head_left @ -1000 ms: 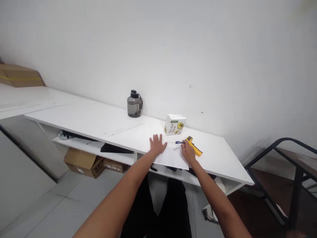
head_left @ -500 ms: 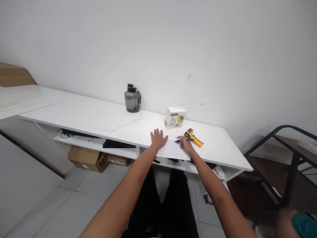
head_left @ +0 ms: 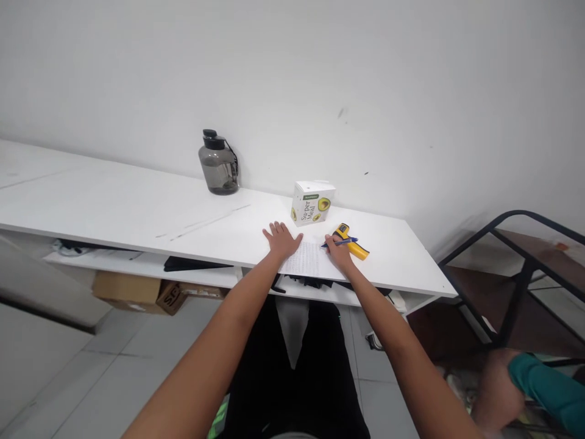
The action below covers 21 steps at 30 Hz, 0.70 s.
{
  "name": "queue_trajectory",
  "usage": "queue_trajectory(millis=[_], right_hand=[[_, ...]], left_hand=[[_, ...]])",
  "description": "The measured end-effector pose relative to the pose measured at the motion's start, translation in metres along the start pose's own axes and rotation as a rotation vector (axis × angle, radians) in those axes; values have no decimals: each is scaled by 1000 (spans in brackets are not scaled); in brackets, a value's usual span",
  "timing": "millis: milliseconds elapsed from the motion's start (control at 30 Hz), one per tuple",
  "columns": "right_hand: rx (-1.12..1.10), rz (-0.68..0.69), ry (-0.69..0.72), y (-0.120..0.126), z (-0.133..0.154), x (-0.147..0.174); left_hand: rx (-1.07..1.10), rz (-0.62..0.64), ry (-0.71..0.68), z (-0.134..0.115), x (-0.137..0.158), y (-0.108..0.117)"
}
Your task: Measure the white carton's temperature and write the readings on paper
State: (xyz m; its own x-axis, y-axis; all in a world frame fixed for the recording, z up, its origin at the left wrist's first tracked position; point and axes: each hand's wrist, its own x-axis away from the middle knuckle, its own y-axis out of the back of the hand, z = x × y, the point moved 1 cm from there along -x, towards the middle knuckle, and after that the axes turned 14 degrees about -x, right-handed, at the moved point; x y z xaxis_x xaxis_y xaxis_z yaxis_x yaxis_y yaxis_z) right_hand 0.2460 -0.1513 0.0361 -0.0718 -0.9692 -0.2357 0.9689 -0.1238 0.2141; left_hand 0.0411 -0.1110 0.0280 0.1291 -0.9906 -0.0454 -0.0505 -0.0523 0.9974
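Observation:
A sheet of paper (head_left: 305, 261) covered in handwriting lies at the front edge of the white desk (head_left: 388, 268). My left hand (head_left: 282, 240) rests flat by its upper left corner, fingers spread. In my right hand (head_left: 337, 251) a blue pen (head_left: 345, 241) is gripped, its tip at the paper's right part. Just beyond that hand lies a yellow and black infrared thermometer (head_left: 356, 247), partly hidden by the hand and pen. Behind the paper stands a white "Super Meal" box (head_left: 313, 204) with avocado pictures.
A grey water jug (head_left: 219, 164) stands against the wall at left. Cardboard boxes (head_left: 132, 292) sit under the desk's shelf. At right is a dark metal-framed rack (head_left: 516, 292), and below it another person's teal sleeve (head_left: 548, 387) shows.
The view has shifted, so the desk items appear higher and further left. My right hand still holds the pen at the paper. More of the other person's teal sleeve has come into view.

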Motion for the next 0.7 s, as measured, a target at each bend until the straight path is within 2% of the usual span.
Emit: queue_trajectory(millis=[133, 300, 500, 700], right_hand=[[-70, -83, -23, 1, -1, 4], [-41, -21, -19, 1, -1, 3], [-22, 5, -62, -1, 1, 3], [-17, 14, -45, -2, 5, 4]], left_hand=[[-7, 35, -37, 5, 3, -2], [9, 27, -34, 6, 6, 0], [21, 31, -32, 6, 5, -1], [-6, 55, -43, 6, 8, 3]])
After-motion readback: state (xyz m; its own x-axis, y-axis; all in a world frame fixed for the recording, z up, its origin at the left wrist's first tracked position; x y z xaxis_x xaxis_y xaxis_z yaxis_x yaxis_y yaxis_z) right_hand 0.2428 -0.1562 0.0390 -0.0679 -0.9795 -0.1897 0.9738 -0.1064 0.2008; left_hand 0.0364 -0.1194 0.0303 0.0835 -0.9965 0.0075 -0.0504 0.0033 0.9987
